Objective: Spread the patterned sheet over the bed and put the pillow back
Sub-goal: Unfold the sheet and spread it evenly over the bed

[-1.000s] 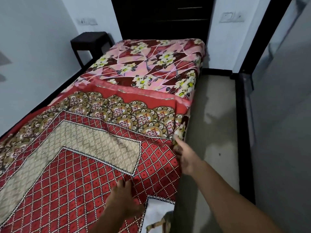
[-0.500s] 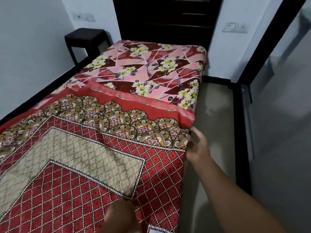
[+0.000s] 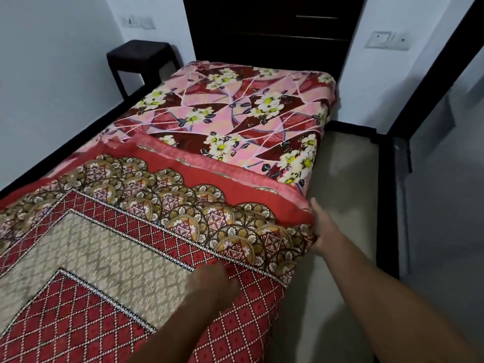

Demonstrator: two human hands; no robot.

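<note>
The patterned sheet [image 3: 110, 247], red with diamond grids, a beige panel and a scalloped border, covers the near part of the bed. Beyond its red edge lies a pink floral blanket [image 3: 235, 111] up to the bed's head. My left hand [image 3: 212, 286] rests flat on the sheet near its right side, blurred by motion. My right hand [image 3: 326, 229] is at the bed's right edge, where it grips the sheet's border; its fingertips are hidden in the fabric. No pillow is in view.
A dark headboard and cabinet [image 3: 269, 30] stand behind the bed. A small dark side table [image 3: 141, 58] sits at the far left corner by the wall. Beige floor [image 3: 345, 184] runs along the bed's right side, bounded by a dark skirting and a door frame [image 3: 429, 79].
My right hand has slid further along the bed's right edge with the sheet's border. My left hand has moved forward across the sheet. The sheet lies flatter and the view has advanced.
</note>
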